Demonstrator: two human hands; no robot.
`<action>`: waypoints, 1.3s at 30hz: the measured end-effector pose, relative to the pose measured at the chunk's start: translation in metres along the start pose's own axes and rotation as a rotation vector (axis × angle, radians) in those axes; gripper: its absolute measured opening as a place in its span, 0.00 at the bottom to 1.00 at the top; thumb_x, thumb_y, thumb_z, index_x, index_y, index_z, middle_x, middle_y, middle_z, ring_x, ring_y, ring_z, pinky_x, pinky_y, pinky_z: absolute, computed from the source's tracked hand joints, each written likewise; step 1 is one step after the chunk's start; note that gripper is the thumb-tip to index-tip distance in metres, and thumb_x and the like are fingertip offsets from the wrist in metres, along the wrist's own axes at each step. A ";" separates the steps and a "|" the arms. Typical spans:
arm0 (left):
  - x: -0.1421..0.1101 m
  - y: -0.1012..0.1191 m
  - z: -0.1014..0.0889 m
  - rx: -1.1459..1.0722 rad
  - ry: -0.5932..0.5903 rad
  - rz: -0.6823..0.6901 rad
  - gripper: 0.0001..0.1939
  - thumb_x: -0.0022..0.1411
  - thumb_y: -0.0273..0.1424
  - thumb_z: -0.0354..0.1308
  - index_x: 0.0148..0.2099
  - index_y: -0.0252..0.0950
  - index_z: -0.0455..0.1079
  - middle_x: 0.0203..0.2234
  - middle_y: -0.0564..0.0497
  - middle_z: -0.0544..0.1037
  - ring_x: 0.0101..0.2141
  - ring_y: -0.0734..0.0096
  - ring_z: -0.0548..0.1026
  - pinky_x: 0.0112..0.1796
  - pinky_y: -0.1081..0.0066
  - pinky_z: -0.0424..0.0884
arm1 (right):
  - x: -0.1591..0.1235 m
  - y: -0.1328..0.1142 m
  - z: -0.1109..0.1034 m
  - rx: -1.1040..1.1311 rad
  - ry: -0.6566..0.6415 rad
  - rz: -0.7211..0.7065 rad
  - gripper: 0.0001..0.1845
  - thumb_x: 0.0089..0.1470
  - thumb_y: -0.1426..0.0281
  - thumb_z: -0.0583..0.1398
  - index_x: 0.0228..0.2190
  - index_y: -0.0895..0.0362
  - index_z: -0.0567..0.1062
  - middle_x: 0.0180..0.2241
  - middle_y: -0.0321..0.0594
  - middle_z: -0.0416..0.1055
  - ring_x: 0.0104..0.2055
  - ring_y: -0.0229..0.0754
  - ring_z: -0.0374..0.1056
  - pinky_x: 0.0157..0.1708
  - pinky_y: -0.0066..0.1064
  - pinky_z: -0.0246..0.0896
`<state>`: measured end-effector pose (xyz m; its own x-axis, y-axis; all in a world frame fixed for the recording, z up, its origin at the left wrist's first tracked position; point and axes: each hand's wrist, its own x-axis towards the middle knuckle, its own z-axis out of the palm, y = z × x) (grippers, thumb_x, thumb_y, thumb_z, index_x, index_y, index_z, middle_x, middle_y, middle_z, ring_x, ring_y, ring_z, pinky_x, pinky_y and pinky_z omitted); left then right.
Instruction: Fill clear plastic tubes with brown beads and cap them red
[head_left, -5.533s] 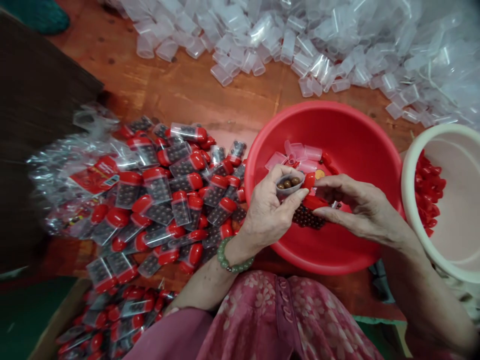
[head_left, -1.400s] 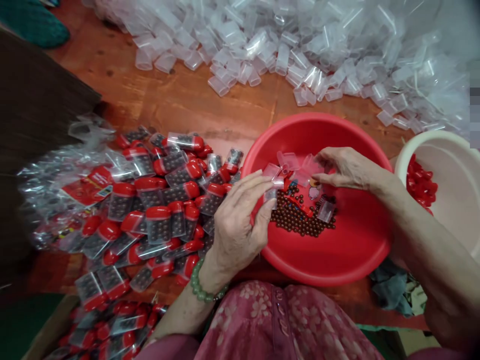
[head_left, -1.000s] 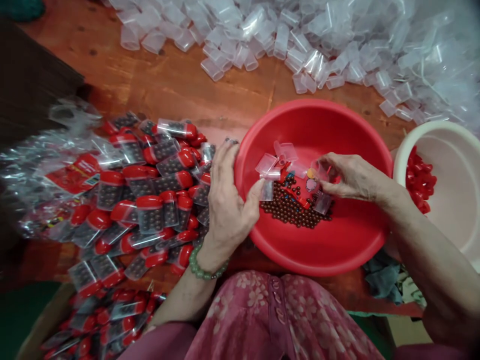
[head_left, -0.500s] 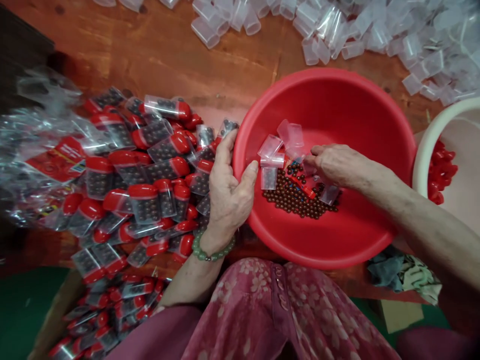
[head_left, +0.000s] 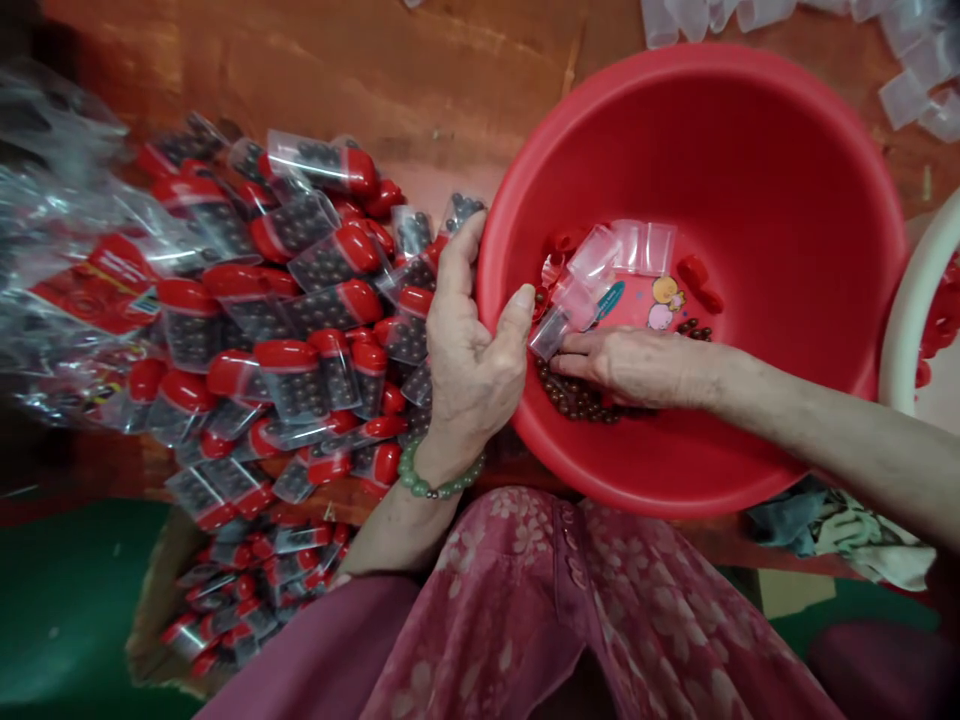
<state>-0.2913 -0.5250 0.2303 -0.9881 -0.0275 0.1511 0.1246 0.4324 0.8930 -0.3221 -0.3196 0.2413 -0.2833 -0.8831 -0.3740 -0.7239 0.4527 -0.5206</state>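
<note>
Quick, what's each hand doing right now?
Left hand: open, holding nothing visible.
Right hand: open, fingertips beside a clear plastic sleeve.

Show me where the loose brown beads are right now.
In the head view, the loose round brown beads lie at the bottom of the red plastic basin, right of the picture's centre, partly under the person's right hand and just below the clear plastic sleeves.

The right hand [head_left: 637, 366] has room over the red basin's upper wall [head_left: 750, 180], while red-capped bead packs [head_left: 300, 300] crowd the left rim and a white basin [head_left: 911, 300] closes the right.
</note>
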 end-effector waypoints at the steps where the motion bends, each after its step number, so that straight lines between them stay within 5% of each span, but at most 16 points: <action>1: 0.000 0.000 0.000 0.000 -0.001 -0.003 0.29 0.74 0.50 0.50 0.72 0.49 0.55 0.69 0.47 0.65 0.70 0.55 0.64 0.70 0.50 0.63 | 0.000 0.001 0.000 0.078 -0.009 -0.001 0.20 0.58 0.80 0.60 0.53 0.61 0.74 0.52 0.49 0.75 0.45 0.42 0.74 0.44 0.33 0.67; 5: 0.001 0.000 0.002 -0.006 -0.004 -0.006 0.28 0.74 0.49 0.49 0.71 0.52 0.55 0.69 0.49 0.65 0.69 0.57 0.65 0.69 0.51 0.64 | -0.004 0.003 -0.008 0.380 0.005 0.003 0.11 0.62 0.77 0.59 0.47 0.61 0.76 0.41 0.43 0.78 0.42 0.40 0.73 0.44 0.31 0.67; 13: 0.001 0.021 -0.013 0.163 0.092 0.212 0.24 0.75 0.45 0.49 0.67 0.42 0.64 0.68 0.45 0.68 0.70 0.55 0.63 0.72 0.51 0.57 | -0.025 -0.002 -0.036 0.639 0.202 0.035 0.16 0.63 0.69 0.60 0.51 0.58 0.75 0.42 0.41 0.78 0.43 0.40 0.74 0.46 0.32 0.69; 17: -0.006 0.048 -0.027 0.145 -0.110 0.332 0.19 0.76 0.32 0.48 0.65 0.39 0.67 0.65 0.44 0.73 0.67 0.58 0.69 0.69 0.50 0.64 | -0.037 -0.001 -0.046 0.580 0.332 0.057 0.16 0.64 0.67 0.59 0.51 0.57 0.76 0.47 0.43 0.78 0.48 0.42 0.74 0.51 0.35 0.69; 21: -0.009 0.050 -0.024 -0.128 -0.407 0.282 0.31 0.72 0.32 0.57 0.74 0.42 0.57 0.71 0.45 0.64 0.70 0.55 0.64 0.70 0.52 0.63 | -0.049 -0.004 -0.054 0.534 0.469 0.011 0.17 0.64 0.67 0.60 0.52 0.57 0.76 0.46 0.42 0.79 0.46 0.41 0.74 0.51 0.34 0.69; 24: -0.005 0.045 -0.017 -0.264 -0.506 0.240 0.36 0.69 0.33 0.62 0.75 0.41 0.55 0.73 0.42 0.61 0.71 0.52 0.62 0.71 0.53 0.59 | -0.055 -0.012 -0.054 0.576 0.536 -0.032 0.17 0.64 0.65 0.61 0.52 0.59 0.77 0.45 0.43 0.79 0.45 0.40 0.74 0.49 0.32 0.69; 29: -0.001 0.047 -0.011 -0.382 -0.526 0.240 0.27 0.70 0.34 0.62 0.69 0.40 0.68 0.66 0.44 0.71 0.67 0.54 0.68 0.69 0.56 0.63 | -0.059 -0.030 -0.044 0.565 0.566 -0.055 0.14 0.65 0.64 0.62 0.45 0.61 0.81 0.37 0.42 0.80 0.38 0.39 0.73 0.42 0.29 0.70; 35: -0.018 0.056 0.002 -0.701 -0.499 -0.042 0.28 0.65 0.38 0.67 0.65 0.42 0.71 0.60 0.44 0.78 0.59 0.58 0.78 0.60 0.60 0.75 | -0.062 -0.048 -0.028 0.671 0.683 -0.032 0.13 0.65 0.65 0.61 0.43 0.58 0.82 0.40 0.41 0.81 0.43 0.40 0.76 0.46 0.30 0.70; 39: -0.023 0.063 0.004 -0.666 -0.471 -0.068 0.18 0.64 0.36 0.68 0.55 0.38 0.79 0.50 0.47 0.84 0.51 0.64 0.81 0.56 0.64 0.76 | -0.071 -0.058 -0.025 0.505 0.773 0.098 0.10 0.63 0.67 0.61 0.37 0.59 0.81 0.32 0.39 0.80 0.33 0.37 0.73 0.37 0.27 0.68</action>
<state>-0.2612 -0.4933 0.2815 -0.9111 0.4113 0.0262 -0.0562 -0.1868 0.9808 -0.2755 -0.2864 0.3175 -0.8007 -0.5927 0.0868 -0.3661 0.3694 -0.8541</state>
